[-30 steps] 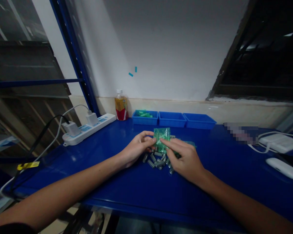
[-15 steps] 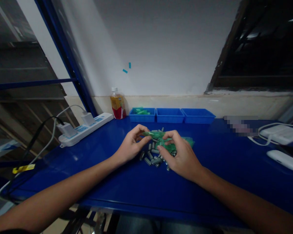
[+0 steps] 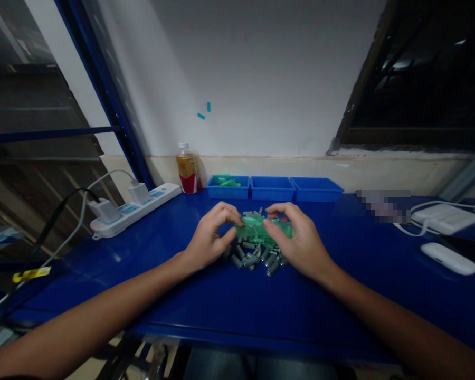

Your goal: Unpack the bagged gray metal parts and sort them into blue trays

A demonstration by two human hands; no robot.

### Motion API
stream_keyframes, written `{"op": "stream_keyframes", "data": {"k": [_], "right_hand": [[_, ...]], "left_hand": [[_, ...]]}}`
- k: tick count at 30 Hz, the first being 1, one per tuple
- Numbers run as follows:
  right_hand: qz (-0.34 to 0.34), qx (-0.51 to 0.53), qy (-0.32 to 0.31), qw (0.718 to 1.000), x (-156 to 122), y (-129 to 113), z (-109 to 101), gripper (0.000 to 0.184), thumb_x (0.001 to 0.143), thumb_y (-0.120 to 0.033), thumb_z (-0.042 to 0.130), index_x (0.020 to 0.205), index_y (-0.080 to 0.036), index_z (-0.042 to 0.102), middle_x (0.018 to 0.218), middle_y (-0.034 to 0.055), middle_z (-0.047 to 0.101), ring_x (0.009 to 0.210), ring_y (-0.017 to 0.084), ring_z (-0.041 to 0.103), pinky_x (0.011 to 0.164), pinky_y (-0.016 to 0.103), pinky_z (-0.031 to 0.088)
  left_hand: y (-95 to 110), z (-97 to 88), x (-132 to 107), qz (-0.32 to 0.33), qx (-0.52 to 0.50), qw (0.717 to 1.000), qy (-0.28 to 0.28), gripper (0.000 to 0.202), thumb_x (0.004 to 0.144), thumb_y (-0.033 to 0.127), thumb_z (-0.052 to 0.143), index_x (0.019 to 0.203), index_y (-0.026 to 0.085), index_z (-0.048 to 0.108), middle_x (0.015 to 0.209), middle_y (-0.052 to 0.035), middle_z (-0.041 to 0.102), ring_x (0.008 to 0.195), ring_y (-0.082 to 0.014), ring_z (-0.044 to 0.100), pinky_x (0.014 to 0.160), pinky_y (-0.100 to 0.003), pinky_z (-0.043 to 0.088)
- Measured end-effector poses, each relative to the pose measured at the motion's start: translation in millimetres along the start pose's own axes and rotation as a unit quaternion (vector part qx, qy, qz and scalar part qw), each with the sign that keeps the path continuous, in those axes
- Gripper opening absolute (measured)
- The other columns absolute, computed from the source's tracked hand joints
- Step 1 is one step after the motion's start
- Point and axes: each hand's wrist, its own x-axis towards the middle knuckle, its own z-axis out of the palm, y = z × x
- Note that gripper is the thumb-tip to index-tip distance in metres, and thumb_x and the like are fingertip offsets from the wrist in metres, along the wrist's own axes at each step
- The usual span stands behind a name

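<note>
A small green plastic bag is held between both hands just above the blue table. My left hand pinches its left end with thumb and fingers closed. My right hand grips its right end, fingers curled over it. Under and in front of the bag lies a loose pile of several small grey metal cylinders. What is inside the bag cannot be made out.
Three blue bins stand in a row by the wall; the left one holds green pieces. A drink bottle and a white power strip with plugged chargers are at the left. White devices with a cable lie at the right.
The green bag went from upright to lying flat and lower, over the pile. Both hands came closer in around it. The view shifted slightly.
</note>
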Motion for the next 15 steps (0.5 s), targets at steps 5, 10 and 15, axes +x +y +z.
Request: {"op": "stream_keyframes", "data": {"k": [5, 10, 15], "right_hand": [[0.151, 0.205, -0.089, 0.963, -4.9, 7.6, 20.2, 0.037, 0.076, -0.035, 0.060, 0.107, -0.017, 0.050, 0.080, 0.0025, 0.062, 0.072, 0.016, 0.061, 0.063, 0.028, 0.048], [0.108, 0.175, -0.004, 0.979, -3.1, 8.3, 17.9, 0.041, 0.075, -0.025, 0.058, 0.115, -0.016, 0.048, 0.080, 0.0033, 0.061, 0.072, 0.017, 0.062, 0.064, 0.029, 0.050], [-0.128, -0.069, -0.001, 0.989, -3.6, 7.4, 12.4, 0.018, 0.078, -0.010, 0.051, 0.089, -0.019, 0.061, 0.079, 0.0048, 0.061, 0.077, 0.019, 0.058, 0.071, 0.032, 0.048]], "left_hand": [[3.8, -0.4, -2.5, 0.054, 0.053, 0.997, 0.005, 0.013, 0.082, 0.008, 0.049, 0.080, 0.016, 0.059, 0.097, -0.0063, 0.053, 0.092, -0.0162, 0.054, 0.081, -0.030, 0.045], [4.5, 0.3, 0.1, -0.015, 0.015, 0.999, -0.029, 0.013, 0.084, 0.016, 0.053, 0.090, 0.019, 0.063, 0.110, -0.0077, 0.048, 0.107, -0.0200, 0.049, 0.091, -0.036, 0.043], [3.2, 8.7, 3.5, -0.268, -0.282, 0.920, -0.060, 0.032, 0.084, 0.045, 0.055, 0.091, 0.015, 0.062, 0.087, -0.0061, 0.057, 0.081, -0.0162, 0.056, 0.070, -0.026, 0.046]]}}
